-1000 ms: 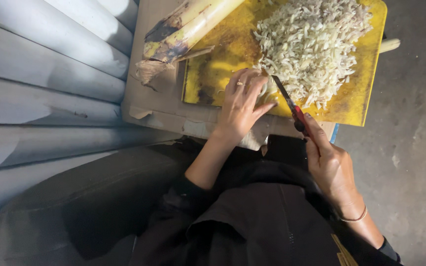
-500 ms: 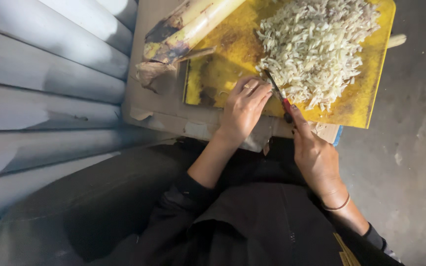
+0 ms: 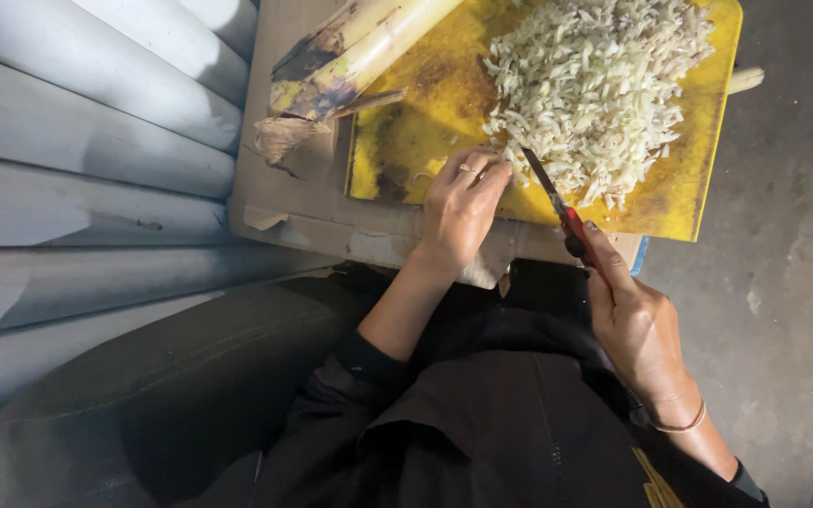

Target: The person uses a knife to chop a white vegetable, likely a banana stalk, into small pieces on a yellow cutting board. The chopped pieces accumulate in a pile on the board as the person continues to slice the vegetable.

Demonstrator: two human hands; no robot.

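Observation:
A yellow cutting board (image 3: 397,141) lies on a cardboard-covered surface (image 3: 303,202). A large heap of pale chopped shreds (image 3: 599,89) covers its right half. My left hand (image 3: 460,209) rests on the board's near edge, fingers curled down beside the heap, a ring on one finger. My right hand (image 3: 634,320) grips a red-handled knife (image 3: 557,209), whose blade points at the heap's near edge, just right of my left fingertips.
A thick yellow-green stalk with brown peeling sheaths (image 3: 350,58) lies across the board's far left corner. Corrugated grey metal sheeting (image 3: 87,160) runs along the left. Grey concrete floor (image 3: 783,245) lies to the right. My dark-clothed lap fills the bottom.
My left hand slid along the board's near edge toward the heap. The knife swung upright, its tip now at the shreds beside my left fingers.

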